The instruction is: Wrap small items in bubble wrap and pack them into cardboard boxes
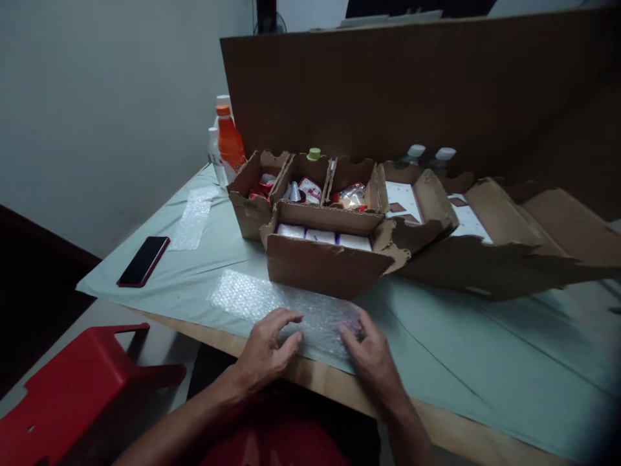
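Note:
A sheet of clear bubble wrap (pixel 272 301) lies flat on the pale green table cover near the table's front edge. My left hand (pixel 269 346) rests on its near edge, fingers curled onto the plastic. My right hand (pixel 366 353) presses on the sheet's right end, fingertips on the wrap. Just behind the sheet stands an open cardboard box (pixel 323 262) holding white packets. Behind that stand more open cardboard compartments (pixel 301 184) with small red and white items.
A black phone (pixel 143 261) lies at the left on the table cover, with a second bubble wrap strip (pixel 194 217) beyond it. An orange bottle (pixel 229 142) stands at the back left. Torn cardboard (pixel 485 259) spreads to the right. A red stool (pixel 77 388) sits lower left.

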A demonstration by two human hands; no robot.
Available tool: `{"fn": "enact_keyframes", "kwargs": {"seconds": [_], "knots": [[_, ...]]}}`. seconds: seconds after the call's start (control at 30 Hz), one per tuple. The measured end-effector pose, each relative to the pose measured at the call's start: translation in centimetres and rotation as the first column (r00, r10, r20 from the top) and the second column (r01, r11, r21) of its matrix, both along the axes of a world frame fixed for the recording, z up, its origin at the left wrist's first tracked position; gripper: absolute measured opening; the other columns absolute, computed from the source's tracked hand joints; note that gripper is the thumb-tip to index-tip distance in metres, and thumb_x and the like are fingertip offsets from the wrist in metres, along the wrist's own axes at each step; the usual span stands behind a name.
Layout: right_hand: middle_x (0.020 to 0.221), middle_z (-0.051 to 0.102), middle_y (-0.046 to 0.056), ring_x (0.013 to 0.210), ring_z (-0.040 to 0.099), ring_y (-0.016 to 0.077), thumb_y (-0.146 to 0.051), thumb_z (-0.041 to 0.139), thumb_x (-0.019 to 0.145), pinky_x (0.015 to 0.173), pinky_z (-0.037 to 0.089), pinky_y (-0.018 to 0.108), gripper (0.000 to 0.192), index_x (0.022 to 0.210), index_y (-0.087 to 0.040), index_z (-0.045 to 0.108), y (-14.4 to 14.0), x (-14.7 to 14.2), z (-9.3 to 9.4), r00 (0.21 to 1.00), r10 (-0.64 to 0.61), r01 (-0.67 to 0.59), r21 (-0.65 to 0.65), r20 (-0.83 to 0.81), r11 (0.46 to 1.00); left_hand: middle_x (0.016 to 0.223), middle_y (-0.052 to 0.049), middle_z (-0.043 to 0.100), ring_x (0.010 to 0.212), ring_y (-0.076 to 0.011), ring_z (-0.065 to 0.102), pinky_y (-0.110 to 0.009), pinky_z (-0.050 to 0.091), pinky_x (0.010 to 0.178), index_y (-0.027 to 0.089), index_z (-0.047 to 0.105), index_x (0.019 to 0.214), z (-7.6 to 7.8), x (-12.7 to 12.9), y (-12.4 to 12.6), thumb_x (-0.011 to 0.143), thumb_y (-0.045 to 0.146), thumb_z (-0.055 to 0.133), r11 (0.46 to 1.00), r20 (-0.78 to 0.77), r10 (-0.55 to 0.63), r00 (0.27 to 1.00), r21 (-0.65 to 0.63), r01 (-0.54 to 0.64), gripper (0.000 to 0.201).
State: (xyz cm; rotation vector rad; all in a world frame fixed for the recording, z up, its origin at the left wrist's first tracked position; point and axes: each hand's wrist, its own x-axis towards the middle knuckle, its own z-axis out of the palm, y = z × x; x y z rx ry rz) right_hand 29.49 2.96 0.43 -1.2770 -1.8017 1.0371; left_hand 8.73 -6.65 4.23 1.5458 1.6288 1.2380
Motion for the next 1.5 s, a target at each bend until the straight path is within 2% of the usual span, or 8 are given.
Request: {"fn": "enact_keyframes", "kwargs": {"seconds": [0.3,0.43,0.53,0.67,0.97,1.17,1.3,1.5], "knots": [[0.122,0.070,0.015,0.107,0.065,0.0322,-0.045,0.053,0.089,0.096,0.048,0.051,0.049,0.128,-0.019,0.063,0.5,7.7,0.7,0.854,-0.355,0.220,0.355,0.381,0.909,0.108,-0.010,0.073,0.107,-0.0249,0.066,-0.044,0.054,0.098,0.022,0.071,0.109,-2.7,-3.5,-0.9,0.091,0.022,0.055,0.994,-0.284,0.077,0.956,0.092,-0.052,0.023],[0.125,0.070,0.010,0.116,0.063,0.0284,-0.028,0.049,0.097,0.102,0.048,0.048,0.031,0.121,-0.023,0.067,-1.3,1.3,1.4,0.931,-0.066,-0.080,0.379,0.358,0.922,0.113,-0.010,0.071,0.114,-0.0260,0.062,-0.045,0.052,0.101,0.023,0.069,0.113,-2.3,-2.8,0.8,0.091,0.017,0.052,0.988,-0.396,0.009,0.918,0.145,0.053,0.028],[0.133,0.067,0.012,0.120,0.061,0.0311,-0.013,0.049,0.093,0.099,0.049,0.049,0.035,0.122,-0.020,0.067,-1.9,-5.3,1.4,0.856,0.223,-0.390,0.299,0.467,0.871,0.113,-0.010,0.070,0.110,-0.0263,0.061,-0.045,0.051,0.098,0.022,0.070,0.109,-2.9,-2.9,2.2,0.088,0.011,0.051,0.987,-0.514,-0.048,0.856,0.106,0.119,0.031],[0.140,0.064,0.007,0.126,0.060,0.0272,-0.013,0.052,0.092,0.103,0.048,0.043,0.038,0.126,-0.024,0.065,-1.4,-7.3,0.4,0.796,0.294,-0.486,0.269,0.530,0.832,0.104,-0.011,0.070,0.096,-0.0270,0.060,-0.044,0.051,0.087,0.020,0.070,0.100,-4.8,-5.2,2.7,0.090,0.012,0.049,1.000,-0.626,-0.016,0.780,0.001,0.022,0.025],[0.130,0.068,0.017,0.125,0.058,0.0352,-0.034,0.043,0.097,0.100,0.044,0.056,0.038,0.118,-0.017,0.069,0.6,9.2,-1.5,0.773,-0.271,0.061,0.358,0.573,0.932,0.114,-0.010,0.068,0.107,-0.0276,0.057,-0.043,0.048,0.092,0.021,0.070,0.110,-6.3,-7.4,1.8,0.088,0.013,0.053,0.999,-0.572,-0.051,0.818,-0.024,0.045,0.029],[0.138,0.063,0.020,0.127,0.055,0.0361,-0.040,0.053,0.088,0.101,0.043,0.051,0.045,0.122,-0.014,0.066,3.7,6.1,-1.1,0.767,-0.254,0.063,0.325,0.590,0.944,0.114,-0.010,0.068,0.107,-0.0273,0.058,-0.044,0.049,0.093,0.021,0.071,0.110,-6.3,-7.8,2.2,0.089,0.014,0.053,0.997,-0.574,-0.069,0.816,-0.012,0.075,0.028],[0.133,0.065,0.019,0.121,0.057,0.0361,-0.039,0.056,0.081,0.098,0.043,0.050,0.029,0.095,-0.017,0.070,4.5,4.8,-1.2,0.815,-0.239,0.113,0.260,0.527,0.959,0.115,-0.009,0.068,0.106,-0.0272,0.059,-0.046,0.051,0.092,0.021,0.070,0.108,-5.8,-7.4,1.5,0.089,0.014,0.053,0.997,-0.570,-0.052,0.820,0.017,0.075,0.026],[0.073,0.064,0.001,0.066,0.058,0.0179,-0.047,0.062,0.081,0.062,0.045,0.030,0.031,0.096,-0.020,0.065,1.9,6.2,0.7,0.968,-0.202,0.204,0.002,0.147,0.979,0.122,-0.010,0.067,0.116,-0.0272,0.059,-0.047,0.051,0.100,0.022,0.065,0.115,-3.2,-1.9,1.1,0.090,0.014,0.055,0.974,-0.491,-0.089,0.867,0.138,0.178,0.028]]}}
